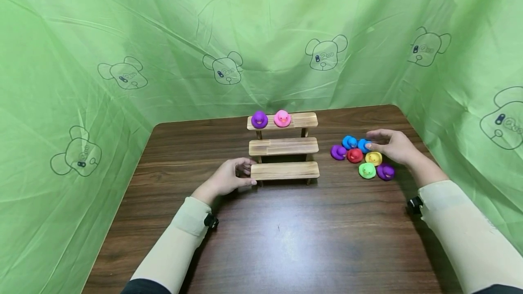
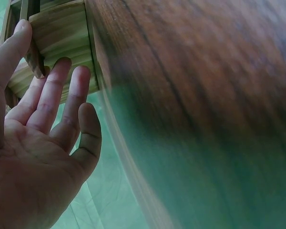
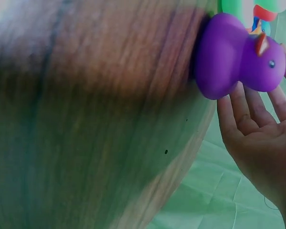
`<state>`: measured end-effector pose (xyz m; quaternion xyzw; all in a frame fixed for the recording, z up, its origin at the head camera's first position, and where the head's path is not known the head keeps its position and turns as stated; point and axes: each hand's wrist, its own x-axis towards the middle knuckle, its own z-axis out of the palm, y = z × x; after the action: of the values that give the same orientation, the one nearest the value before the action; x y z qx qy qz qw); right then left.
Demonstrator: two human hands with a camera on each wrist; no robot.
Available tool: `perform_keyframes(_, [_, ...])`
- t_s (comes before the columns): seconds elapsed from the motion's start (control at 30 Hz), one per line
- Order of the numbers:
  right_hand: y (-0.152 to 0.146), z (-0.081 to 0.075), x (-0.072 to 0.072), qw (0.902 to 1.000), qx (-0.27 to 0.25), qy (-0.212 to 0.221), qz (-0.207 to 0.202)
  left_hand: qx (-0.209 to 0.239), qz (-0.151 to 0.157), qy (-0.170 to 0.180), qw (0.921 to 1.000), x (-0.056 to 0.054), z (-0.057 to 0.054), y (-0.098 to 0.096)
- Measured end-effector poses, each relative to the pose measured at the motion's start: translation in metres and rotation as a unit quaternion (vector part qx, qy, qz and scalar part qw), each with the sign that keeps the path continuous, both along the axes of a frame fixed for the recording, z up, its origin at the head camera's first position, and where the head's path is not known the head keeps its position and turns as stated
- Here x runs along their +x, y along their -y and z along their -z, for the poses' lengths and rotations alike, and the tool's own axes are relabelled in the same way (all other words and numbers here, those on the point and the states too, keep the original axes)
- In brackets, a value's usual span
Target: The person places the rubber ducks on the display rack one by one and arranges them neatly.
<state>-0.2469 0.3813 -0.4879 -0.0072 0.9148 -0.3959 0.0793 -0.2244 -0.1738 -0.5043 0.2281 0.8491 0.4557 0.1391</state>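
A three-step wooden stand (image 1: 284,170) stands on the table. At the left end of its lowest step, my left hand (image 1: 229,177) grips the stand, thumb in front and fingers behind; the left wrist view shows that hand (image 2: 43,143) about the stand's end (image 2: 64,36). My right hand (image 1: 394,145) hovers over the rubber ducks on the right, fingers spread, thumb by a blue duck (image 1: 362,144). A purple duck (image 3: 224,57) partly hides this hand (image 3: 262,138) in the right wrist view; whether the thumb touches the blue duck I cannot tell.
On the top step sit a purple duck (image 1: 259,120) and a pink duck (image 1: 282,118). Around the right hand lie another blue duck (image 1: 349,142), a red duck (image 1: 354,155), a yellow duck (image 1: 373,158), a green duck (image 1: 367,171) and purple ducks. Green curtains (image 1: 269,22) enclose the table (image 1: 278,239).
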Motion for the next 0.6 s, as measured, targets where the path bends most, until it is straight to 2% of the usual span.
perform_keyframes(0.37, [0.0012,0.0028,0.0009,0.9995,0.031,-0.002,-0.011,0.003,0.003,0.003,1.0000,-0.0010,0.0021,-0.0003])
perform_keyframes(0.6, [-0.0001,0.0065,-0.0006,0.9993,0.036,-0.003,0.001,0.005,0.005,0.002,1.0000,-0.0012,0.0025,0.0000])
